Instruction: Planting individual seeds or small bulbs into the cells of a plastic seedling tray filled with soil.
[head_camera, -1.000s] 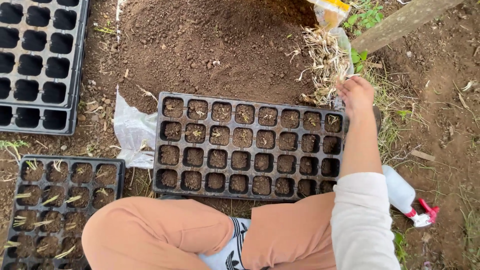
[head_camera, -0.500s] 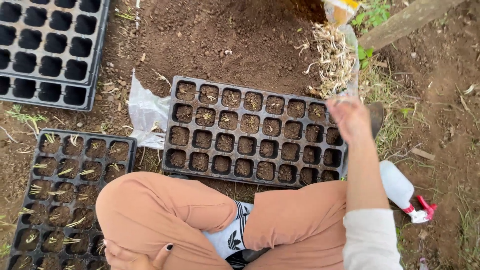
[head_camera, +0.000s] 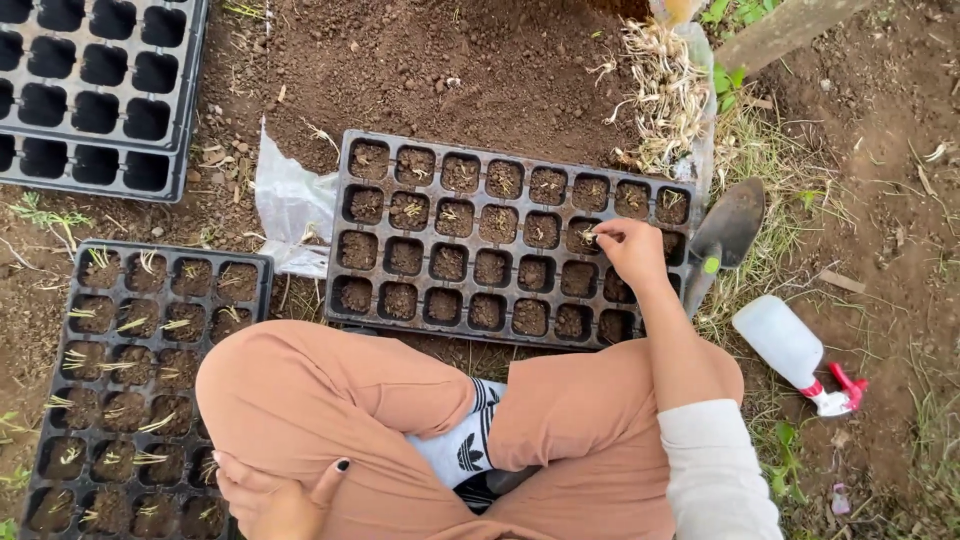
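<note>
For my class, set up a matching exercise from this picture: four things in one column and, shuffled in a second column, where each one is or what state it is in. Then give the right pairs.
Things:
1. Right hand
2. Left hand
3. Spray bottle
4. Stacked black trays

Places or states:
A. Lying on its side on the ground at the right
B. Pinching a small seedling over a soil-filled cell of the middle tray
C. At the upper left, cells with no soil
D. Resting against the knee at the bottom

Pairs: 1-B, 2-D, 3-A, 4-C
</note>
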